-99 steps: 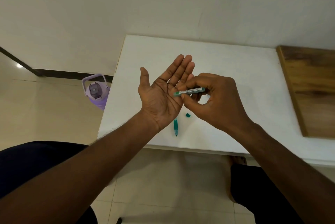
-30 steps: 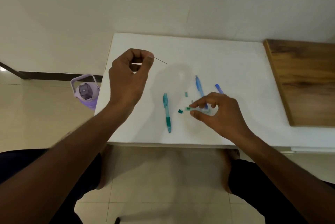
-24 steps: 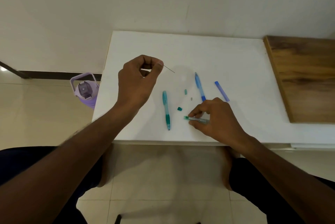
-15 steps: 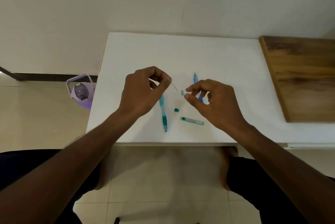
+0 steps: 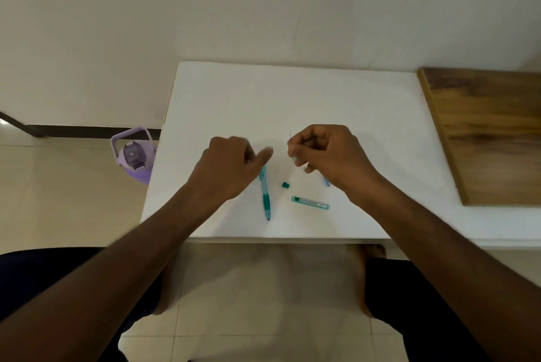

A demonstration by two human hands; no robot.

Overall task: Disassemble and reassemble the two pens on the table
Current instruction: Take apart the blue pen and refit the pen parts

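On the white table [image 5: 292, 92] both hands sit low over scattered pen parts. Risk first: the right hand [image 5: 328, 153], fingers curled, pinches a thin lead [image 5: 290, 137] and what looks like a small teal piece; the lead looks brittle and could snap if squeezed or bumped, or drop and roll off the near edge. Left hand [image 5: 231, 168] is blurred, fingers curled, thumb out; can't tell if it holds anything. Teal pen [image 5: 265, 197] lies just under the left thumb, tip toward the near edge. Small teal cap [image 5: 285, 184] lies between the hands. Lead case [image 5: 310, 202] lies near the right wrist, untouched. Blue pen [image 5: 327, 183] is mostly hidden under the right hand.
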